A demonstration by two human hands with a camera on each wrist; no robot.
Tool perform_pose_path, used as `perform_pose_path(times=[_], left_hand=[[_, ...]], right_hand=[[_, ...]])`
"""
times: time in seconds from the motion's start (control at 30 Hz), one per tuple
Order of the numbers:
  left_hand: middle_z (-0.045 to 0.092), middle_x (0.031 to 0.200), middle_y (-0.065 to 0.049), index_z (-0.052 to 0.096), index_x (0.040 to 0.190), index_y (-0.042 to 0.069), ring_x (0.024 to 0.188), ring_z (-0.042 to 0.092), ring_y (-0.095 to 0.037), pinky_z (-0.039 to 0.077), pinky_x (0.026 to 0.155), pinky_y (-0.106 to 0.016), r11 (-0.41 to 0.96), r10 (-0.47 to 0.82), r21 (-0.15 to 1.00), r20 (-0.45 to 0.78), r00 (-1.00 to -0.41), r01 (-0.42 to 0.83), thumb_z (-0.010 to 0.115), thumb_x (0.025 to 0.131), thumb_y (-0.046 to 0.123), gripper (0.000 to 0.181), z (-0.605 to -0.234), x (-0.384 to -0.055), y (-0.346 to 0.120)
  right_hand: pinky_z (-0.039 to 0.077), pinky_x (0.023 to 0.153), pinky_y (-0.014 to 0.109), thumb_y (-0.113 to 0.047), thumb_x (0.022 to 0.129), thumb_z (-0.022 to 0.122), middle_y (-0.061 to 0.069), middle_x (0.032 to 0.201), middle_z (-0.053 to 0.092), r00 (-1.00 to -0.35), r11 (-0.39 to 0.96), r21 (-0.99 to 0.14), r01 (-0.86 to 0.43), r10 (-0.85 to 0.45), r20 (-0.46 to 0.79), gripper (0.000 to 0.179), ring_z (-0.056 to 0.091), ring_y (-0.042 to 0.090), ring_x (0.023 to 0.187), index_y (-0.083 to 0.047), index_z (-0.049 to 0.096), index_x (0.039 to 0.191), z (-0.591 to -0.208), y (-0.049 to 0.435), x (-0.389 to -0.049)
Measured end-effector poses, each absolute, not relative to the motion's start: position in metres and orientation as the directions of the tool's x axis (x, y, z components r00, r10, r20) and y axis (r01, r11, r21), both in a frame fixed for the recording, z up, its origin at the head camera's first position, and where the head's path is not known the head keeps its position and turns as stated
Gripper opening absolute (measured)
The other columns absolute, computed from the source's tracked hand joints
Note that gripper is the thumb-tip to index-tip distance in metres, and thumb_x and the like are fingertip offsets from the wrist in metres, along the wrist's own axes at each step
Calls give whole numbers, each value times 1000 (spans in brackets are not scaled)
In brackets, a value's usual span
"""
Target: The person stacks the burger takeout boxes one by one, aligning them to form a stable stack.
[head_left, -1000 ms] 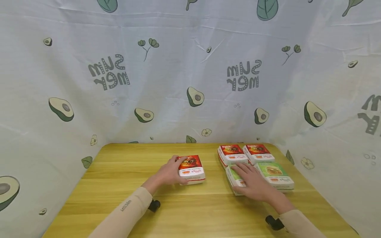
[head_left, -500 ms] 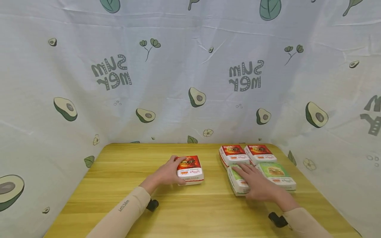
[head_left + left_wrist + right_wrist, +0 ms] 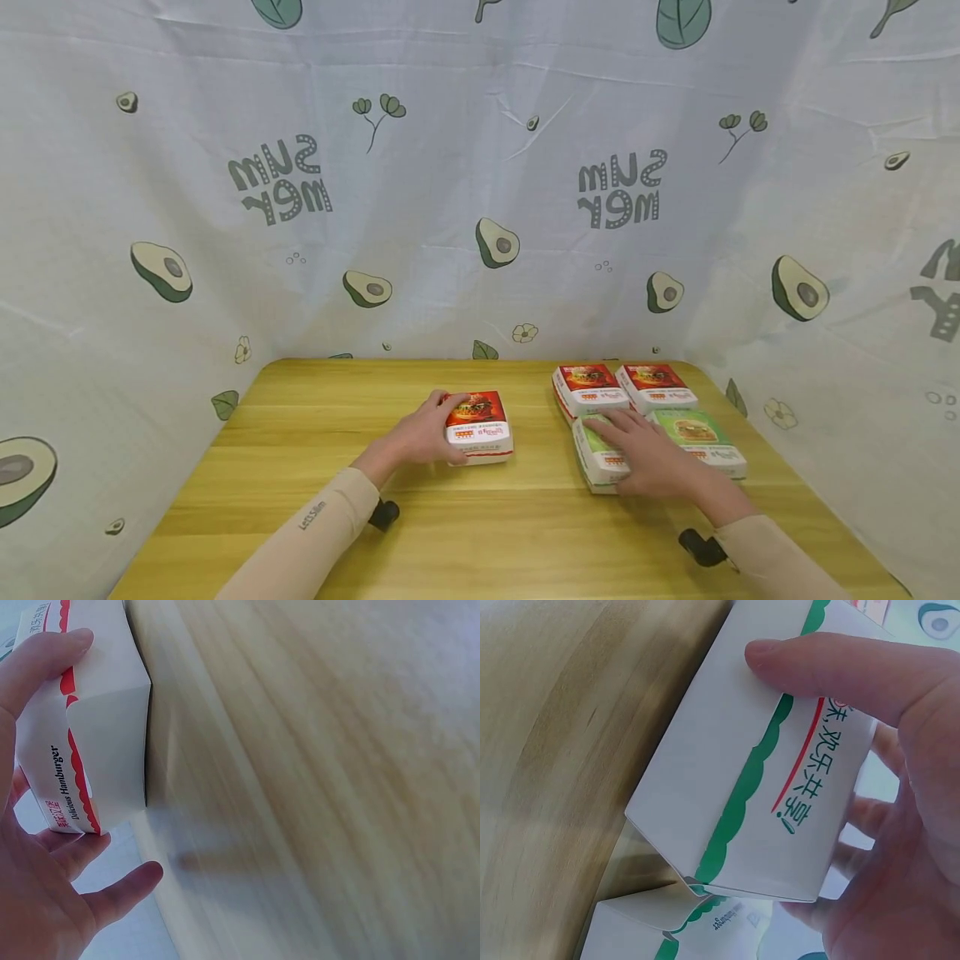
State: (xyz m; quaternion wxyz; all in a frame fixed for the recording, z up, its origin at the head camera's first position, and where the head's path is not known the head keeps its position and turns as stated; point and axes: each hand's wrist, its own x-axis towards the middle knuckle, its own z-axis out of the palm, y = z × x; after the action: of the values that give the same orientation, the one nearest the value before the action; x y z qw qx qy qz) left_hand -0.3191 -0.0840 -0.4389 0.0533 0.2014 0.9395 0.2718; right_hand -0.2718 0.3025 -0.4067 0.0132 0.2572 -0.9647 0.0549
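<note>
In the head view a red-topped hamburger box (image 3: 480, 425) sits mid-table, a burger pictured on its lid. My left hand (image 3: 420, 433) grips its left end, thumb on the near side and fingers toward the far side; the left wrist view shows the thumb (image 3: 64, 649) pressed on the white side wall. To the right, my right hand (image 3: 651, 457) holds a green-topped hamburger box (image 3: 597, 468), its thumb (image 3: 802, 664) against the near wall and the other fingers reaching over to the opposite side. Part of that lid is hidden under the hand.
Two red-topped boxes, one left (image 3: 587, 390) and one right (image 3: 655, 387), stand behind the held green one. Another green-topped box (image 3: 697, 442) is close on its right. A printed white curtain (image 3: 420, 208) surrounds the wooden table (image 3: 480, 533) at the back and sides.
My left hand and the red-topped box have shifted slightly left over the last second. The right hand keeps its hold on the green-topped box, and the head view has shifted a little.
</note>
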Motion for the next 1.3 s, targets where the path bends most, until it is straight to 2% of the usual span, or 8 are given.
perform_pose_path(times=[0.43, 0.67, 0.87, 1.1, 1.3], left_hand=[[30, 154, -6, 32, 155, 36, 111, 53, -26, 49, 89, -46, 763, 407, 547, 8, -913, 345, 86, 72, 45, 100, -441, -322, -82], [31, 153, -7, 32, 155, 36, 108, 54, -25, 49, 87, -44, 769, 407, 540, 1, -914, 343, 87, 72, 45, 100, -440, -323, -81], [31, 154, -8, 32, 155, 35, 111, 53, -26, 48, 87, -47, 762, 412, 551, -7, -911, 340, 87, 72, 43, 100, -439, -322, -81], [29, 155, -7, 32, 155, 36, 112, 53, -27, 48, 87, -46, 754, 414, 565, -11, -910, 336, 87, 72, 42, 99, -439, -322, -81], [28, 156, -8, 31, 155, 36, 111, 53, -26, 48, 86, -45, 751, 415, 566, -4, -910, 339, 87, 72, 42, 101, -440, -323, -83]], right_hand=[[29, 95, 84, -21, 67, 89, 17, 156, 38, -852, 846, -95, -524, -519, 76, 99, 29, 56, 142, -27, 42, 154, -406, 301, -274], [34, 99, 77, -24, 66, 87, 14, 155, 41, -848, 845, -79, -528, -522, 85, 98, 37, 44, 141, -31, 42, 153, -406, 297, -276], [33, 100, 77, -26, 66, 86, 12, 155, 42, -850, 848, -68, -525, -520, 85, 97, 37, 42, 141, -33, 43, 153, -403, 291, -276], [24, 104, 79, -29, 67, 84, 13, 156, 41, -853, 853, -54, -519, -514, 90, 96, 37, 44, 142, -36, 41, 153, -396, 279, -273], [33, 99, 77, -33, 68, 86, 9, 157, 41, -851, 850, -63, -522, -516, 97, 97, 39, 42, 140, -40, 40, 153, -388, 269, -273]])
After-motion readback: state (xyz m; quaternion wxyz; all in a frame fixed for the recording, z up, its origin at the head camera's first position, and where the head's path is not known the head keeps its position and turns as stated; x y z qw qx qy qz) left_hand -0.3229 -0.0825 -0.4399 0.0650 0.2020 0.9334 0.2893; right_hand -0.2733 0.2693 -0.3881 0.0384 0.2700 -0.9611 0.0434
